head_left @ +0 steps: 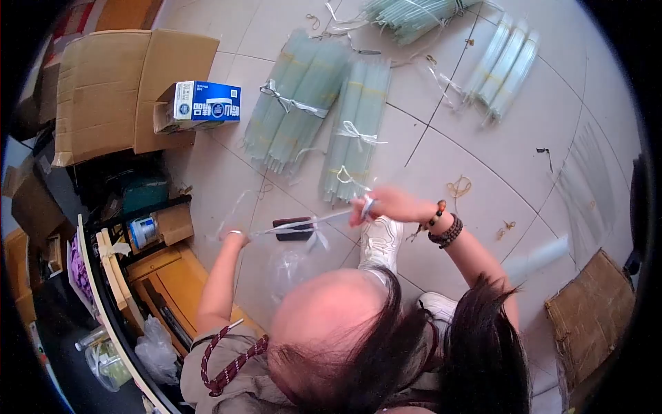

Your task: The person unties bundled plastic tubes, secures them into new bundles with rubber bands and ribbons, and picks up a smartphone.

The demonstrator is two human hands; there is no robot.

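A strip of white plastic string point(332, 217) stretches between my two hands above the tiled floor. My left hand point(235, 238) is closed around one end, with a loose length trailing above it. My right hand point(387, 205) grips the other end, just below a bundle of clear thin tubes point(355, 117) tied with white string. To the left of that lies a wider tied bundle of similar tubes point(296, 96). Under the string, a dark flat rectangular object point(292, 235) rests on the floor, near a clear plastic bag point(286, 269).
More tubes lie at the far right point(503, 65) and top point(417, 17). A blue-and-white box point(207, 103) stands beside an open cardboard box point(103, 96). Wooden furniture point(179, 276) is on the left. Flattened cardboard point(589, 317) lies right. White shoes point(381, 241) are below my right hand.
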